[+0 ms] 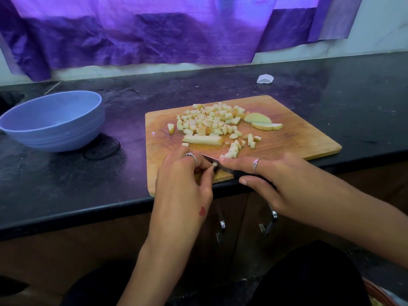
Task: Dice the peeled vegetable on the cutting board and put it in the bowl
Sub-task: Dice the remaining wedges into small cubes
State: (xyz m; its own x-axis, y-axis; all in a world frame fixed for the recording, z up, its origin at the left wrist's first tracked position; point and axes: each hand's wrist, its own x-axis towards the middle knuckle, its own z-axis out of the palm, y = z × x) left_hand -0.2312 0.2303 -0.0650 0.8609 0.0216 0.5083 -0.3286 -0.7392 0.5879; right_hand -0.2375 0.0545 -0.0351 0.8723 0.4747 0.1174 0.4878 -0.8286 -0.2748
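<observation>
Head view – right hand (262,184) gripping knife (212,161), left hand (183,175) pinching vegetable piece (214,164), cutting board (287,133).

And here's the tally: 1 wooden cutting board (298,138) on the tabletop (66,184), 1 blue bowl (53,122), 1 knife (217,165). 2 hands at work, the left hand (183,180) wearing 1 ring, the right hand (271,182) wearing 1 ring too. On the board, 2 uncut slices (263,121), 1 long strip (203,140), and diced cubes (207,119) in 1 big pile, far too many to count. 1 white scrap (265,79) sits at the back.
</observation>
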